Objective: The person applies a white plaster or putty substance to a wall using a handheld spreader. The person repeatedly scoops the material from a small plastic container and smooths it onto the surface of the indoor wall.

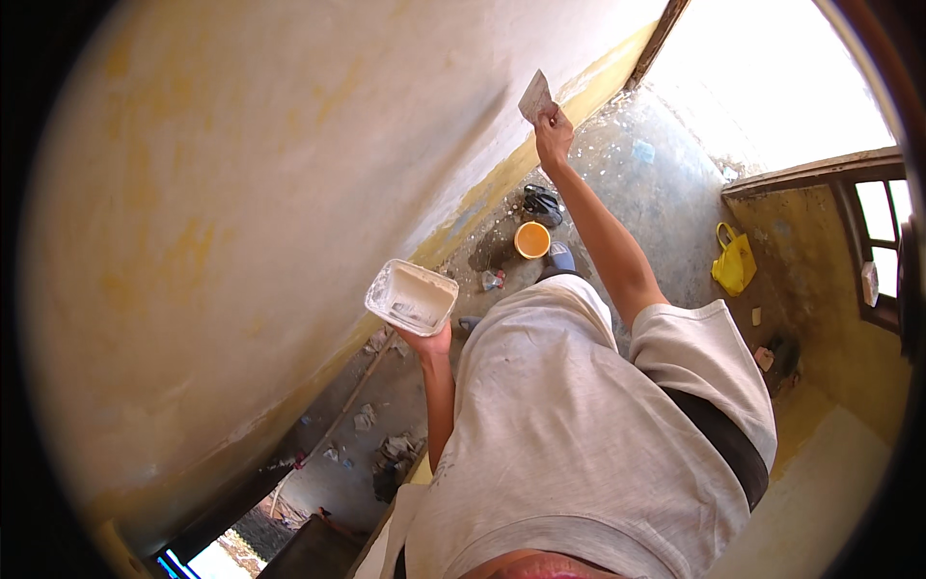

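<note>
My left hand [430, 342] is wrapped round the underside of a white rectangular plastic tub [424, 280], its open top facing me. Whitish paste coats the inside walls, with a darker patch at the bottom. Stretched out far ahead, my right hand [554, 137] grips a flat, pale-smeared putty scraper [534, 96], its blade pointing up beside the wall [289, 174]. The wall is coated in whitish plaster with yellow patches showing through. I cannot tell whether the blade touches it.
An orange bucket [531, 239] stands on the concrete floor near my foot, with a dark bag-like item [542, 205] behind it. A long stick [347, 405] leans by the wall's base amid scattered debris. To the right are a yellow bag [735, 262] and a wooden-framed window [876, 241].
</note>
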Available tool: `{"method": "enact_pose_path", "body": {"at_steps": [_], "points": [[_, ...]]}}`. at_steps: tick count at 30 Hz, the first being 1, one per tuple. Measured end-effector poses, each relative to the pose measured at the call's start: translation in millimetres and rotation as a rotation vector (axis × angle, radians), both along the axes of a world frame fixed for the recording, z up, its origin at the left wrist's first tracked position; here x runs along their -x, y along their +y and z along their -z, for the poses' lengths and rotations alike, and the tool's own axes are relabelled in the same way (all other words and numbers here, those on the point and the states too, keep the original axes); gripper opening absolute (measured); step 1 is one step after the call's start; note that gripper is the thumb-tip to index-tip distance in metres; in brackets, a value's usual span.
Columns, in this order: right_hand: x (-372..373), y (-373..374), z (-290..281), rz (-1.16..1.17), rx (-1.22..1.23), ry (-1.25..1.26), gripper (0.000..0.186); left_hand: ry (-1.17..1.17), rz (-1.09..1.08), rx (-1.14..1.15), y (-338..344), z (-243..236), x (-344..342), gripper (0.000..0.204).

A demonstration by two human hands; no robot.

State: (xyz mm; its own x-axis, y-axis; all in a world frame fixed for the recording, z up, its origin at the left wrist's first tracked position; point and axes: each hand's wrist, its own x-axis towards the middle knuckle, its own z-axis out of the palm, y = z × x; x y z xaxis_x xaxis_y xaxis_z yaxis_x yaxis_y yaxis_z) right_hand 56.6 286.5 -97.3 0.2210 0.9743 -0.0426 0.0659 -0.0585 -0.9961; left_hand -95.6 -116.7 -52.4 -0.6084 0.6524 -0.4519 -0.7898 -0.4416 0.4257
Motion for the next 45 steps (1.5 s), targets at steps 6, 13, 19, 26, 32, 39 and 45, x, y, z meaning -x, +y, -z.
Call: {"method": "enact_pose_path", "body": {"at_steps": [6, 13, 19, 26, 32, 39, 45], "points": [[94.4, -84.0, -65.9, -0.167, -0.355, -0.214, 0.016, 0.005, 0.040, 0.034, 1.7, -7.9, -2.4, 0.061], [21.9, -200.6, -112.5, -0.793, -0.094, 0.175, 0.021, 0.286, 0.089, 0.155, 20.0, -54.4, -17.2, 0.070], [-11.6, -211.1, -165.4, -1.077, -0.325, -0.267, 0.022, 0.232, 0.197, 0.118, 37.5, -69.2, -24.2, 0.074], [4.6, -225.9, -160.8, -0.875, -0.376, -0.250, 0.020, 0.243, 0.190, 0.055, 47.4, -66.3, -32.7, 0.079], [2.2, -214.5, -153.2, -1.056, -0.220, -0.410, 0.016, 0.182, 0.261, -0.055, 51.2, -65.2, -30.2, 0.084], [-24.4, -191.5, -145.5, -1.033, 0.343, 0.419, 0.019, 0.144, 0.350, -0.247, 72.9, -74.8, -35.3, 0.070], [-52.6, -180.8, -146.0, -0.980, 0.380, 0.799, 0.016, 0.160, 0.371, -0.272, 110.7, -59.4, -45.9, 0.060]]}}
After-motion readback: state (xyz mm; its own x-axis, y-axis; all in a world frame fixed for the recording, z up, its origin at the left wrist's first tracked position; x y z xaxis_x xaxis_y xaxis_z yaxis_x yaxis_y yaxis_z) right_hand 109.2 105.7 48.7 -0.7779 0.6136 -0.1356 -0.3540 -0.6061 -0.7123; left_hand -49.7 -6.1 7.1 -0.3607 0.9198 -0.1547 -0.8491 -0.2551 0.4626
